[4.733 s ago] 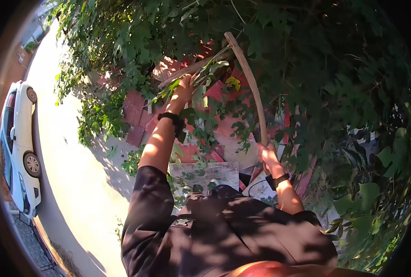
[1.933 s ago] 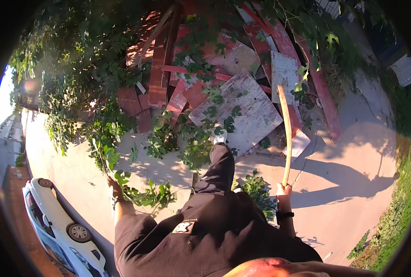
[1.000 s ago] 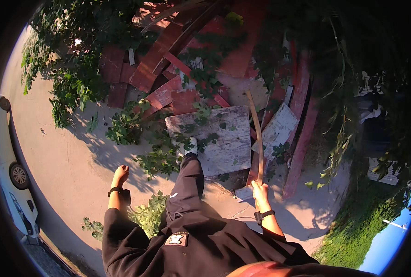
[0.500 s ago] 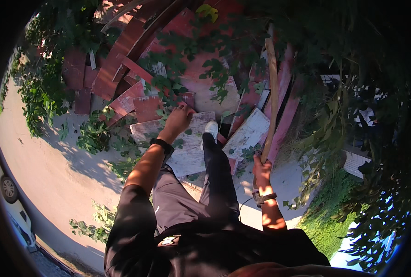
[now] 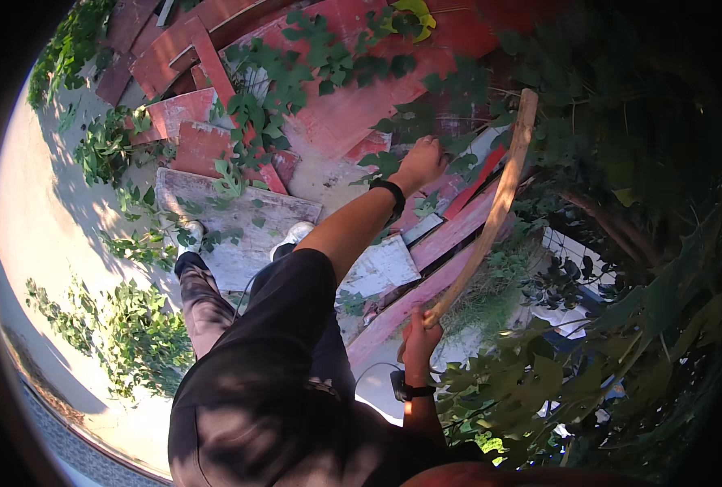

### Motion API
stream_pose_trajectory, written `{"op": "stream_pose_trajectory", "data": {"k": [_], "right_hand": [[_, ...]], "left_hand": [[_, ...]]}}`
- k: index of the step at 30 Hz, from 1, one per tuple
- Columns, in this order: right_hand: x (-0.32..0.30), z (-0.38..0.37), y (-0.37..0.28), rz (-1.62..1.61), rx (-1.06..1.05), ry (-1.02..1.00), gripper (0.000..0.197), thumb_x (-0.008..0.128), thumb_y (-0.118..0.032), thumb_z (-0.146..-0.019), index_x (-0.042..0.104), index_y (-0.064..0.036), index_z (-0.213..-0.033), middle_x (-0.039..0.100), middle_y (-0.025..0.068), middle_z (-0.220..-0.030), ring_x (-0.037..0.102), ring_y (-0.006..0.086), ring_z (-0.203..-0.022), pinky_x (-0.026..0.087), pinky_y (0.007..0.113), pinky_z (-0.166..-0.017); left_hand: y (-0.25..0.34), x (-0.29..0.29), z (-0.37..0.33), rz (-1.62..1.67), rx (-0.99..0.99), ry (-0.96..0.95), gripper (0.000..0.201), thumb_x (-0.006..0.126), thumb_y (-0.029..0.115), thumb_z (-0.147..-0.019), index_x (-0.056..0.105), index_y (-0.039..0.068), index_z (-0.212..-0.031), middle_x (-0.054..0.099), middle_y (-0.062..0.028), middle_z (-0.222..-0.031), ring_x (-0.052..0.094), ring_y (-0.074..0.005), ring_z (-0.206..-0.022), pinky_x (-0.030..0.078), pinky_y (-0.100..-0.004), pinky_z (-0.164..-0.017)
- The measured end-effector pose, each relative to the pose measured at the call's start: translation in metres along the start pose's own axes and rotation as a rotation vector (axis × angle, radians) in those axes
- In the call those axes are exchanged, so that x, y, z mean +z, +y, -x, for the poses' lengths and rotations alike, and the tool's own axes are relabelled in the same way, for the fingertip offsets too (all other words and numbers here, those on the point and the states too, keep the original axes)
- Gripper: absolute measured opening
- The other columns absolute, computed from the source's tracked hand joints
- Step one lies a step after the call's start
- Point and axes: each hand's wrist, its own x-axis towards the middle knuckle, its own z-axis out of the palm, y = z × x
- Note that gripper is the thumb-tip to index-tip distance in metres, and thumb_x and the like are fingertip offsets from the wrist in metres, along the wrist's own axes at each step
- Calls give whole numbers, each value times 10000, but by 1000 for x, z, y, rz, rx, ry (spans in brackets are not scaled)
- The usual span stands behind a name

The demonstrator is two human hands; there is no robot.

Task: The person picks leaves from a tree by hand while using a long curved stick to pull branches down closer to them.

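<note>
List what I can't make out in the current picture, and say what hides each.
Head view: whether the left hand holds anything; its inner side faces away from the camera.
Head view: the stretch of the wooden stick inside the right hand, covered by the grip.
Head view: the upper ends of some red boards, cut off by the top edge.
Head view: what lies behind the dark foliage, lost in leaves and shade.

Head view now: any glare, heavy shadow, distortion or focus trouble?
Head view, left: sunlit ground nearly washed out; head view, upper right: leaves sink into near-black; head view, centre: left hand shaded, finger detail unclear, stick reasonably sharp; head view, bottom: dappled light on shirt; head view, rim: fisheye curvature, black corners.
</note>
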Motion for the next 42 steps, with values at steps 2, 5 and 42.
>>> {"op": "stream_pose_trajectory", "data": {"k": [2,5,42], "right_hand": [[-7,-11,6,29,-24,44,297,660,-121,-909,432,-92,-721,393,-35,-513,339,67,-391,246,269,-379],[-17,-13,2,82,-15,11,239,660,-115,-895,468,-79,-759,410,-28,-549,367,64,-422,277,254,-394],[4,292,-51,-172,-365,-135,344,711,-227,-884,551,-24,-657,509,-28,-575,465,72,-520,363,297,-475]], "left_hand": [[-1,22,-21,-75,-79,-174,454,604,252,-827,568,-59,-1156,580,-293,-1179,549,-434,-1132,447,-479,-976],[-20,63,-39,-92,28,77,447,600,277,-826,585,-8,-1171,574,-256,-1254,545,-416,-1184,429,-485,-1001],[257,-407,59,-537,393,-98,429,482,316,-933,564,-50,-1141,655,-298,-994,630,-425,-981,493,-512,-854]]}}
